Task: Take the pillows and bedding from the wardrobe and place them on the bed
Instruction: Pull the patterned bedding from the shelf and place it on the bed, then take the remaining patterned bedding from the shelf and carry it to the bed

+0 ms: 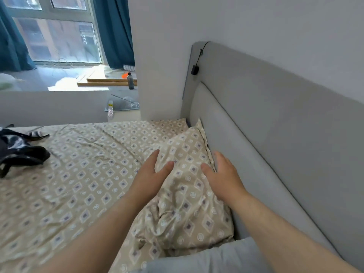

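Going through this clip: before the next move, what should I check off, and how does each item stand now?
1. Pillow on the bed, against the headboard: ok.
2. Left hand open, gripping nothing: ok.
3. Right hand open, gripping nothing: ok.
4. Pillow smooth: not ok, its near end is crumpled.
5. Bed free of other things: not ok, a black item lies on it.
6. Wardrobe emptied: cannot tell, out of view.

Pillow (187,194) partly behind grey cloth (206,257)
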The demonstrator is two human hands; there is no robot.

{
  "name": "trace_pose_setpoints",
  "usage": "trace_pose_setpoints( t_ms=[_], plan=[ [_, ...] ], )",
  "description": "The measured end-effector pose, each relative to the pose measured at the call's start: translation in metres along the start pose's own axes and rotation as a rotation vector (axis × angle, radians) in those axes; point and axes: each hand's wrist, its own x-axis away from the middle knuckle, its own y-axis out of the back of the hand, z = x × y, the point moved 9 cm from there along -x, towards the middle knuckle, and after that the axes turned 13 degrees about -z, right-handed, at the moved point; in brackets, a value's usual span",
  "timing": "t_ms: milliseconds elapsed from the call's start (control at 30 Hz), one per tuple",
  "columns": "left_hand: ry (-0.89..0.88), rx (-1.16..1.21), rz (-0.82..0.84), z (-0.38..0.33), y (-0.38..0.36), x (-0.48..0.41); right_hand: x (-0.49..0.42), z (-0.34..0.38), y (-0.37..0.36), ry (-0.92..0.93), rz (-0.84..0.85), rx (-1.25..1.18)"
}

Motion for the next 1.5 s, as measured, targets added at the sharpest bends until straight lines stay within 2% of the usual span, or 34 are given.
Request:
trace_pose_setpoints(
  t_ms=[233,400,533,733,833,1000,1233,1367,1500],
  plan=[
    [-0.066,0.094,-0.047,-0.099,0.09,0.045,0.059,0.083,0.108,-0.18,-0.104,-0.365],
    [-0.17,0.119,-0.01,-0.171,0.139,0.095,0.141,0.14,0.175,-0.141,-0.196,-0.299],
    [-0.295,0.147,0.101,-0.232,0.166,0.15,0.216,0.182,0.229,-0.153,-0.289,-0.345],
    [-0.244,0.369,0.279,-0.276,0.199,0.268,0.356,0.215,0.318,-0.131,-0.456,-0.378],
    [-0.294,0.418,0.378,-0.296,0.2,0.338,0.439,0.224,0.371,-0.127,-0.566,-0.382],
    [-0.475,0.489,0.596,-0.366,0.18,0.47,0.591,0.228,0.466,-0.167,-0.79,-0.302],
    [-0.543,0.673,1.028,-0.436,0.16,0.711,0.849,0.236,0.574,-0.329,-1.169,-0.127],
    [-0.594,0.775,1.255,-0.46,0.182,0.849,0.993,0.277,0.615,-0.357,-1.421,-0.007],
    [-0.599,0.984,1.576,-0.477,0.225,0.979,1.113,0.334,0.63,-0.364,-1.617,0.087]
  ],
)
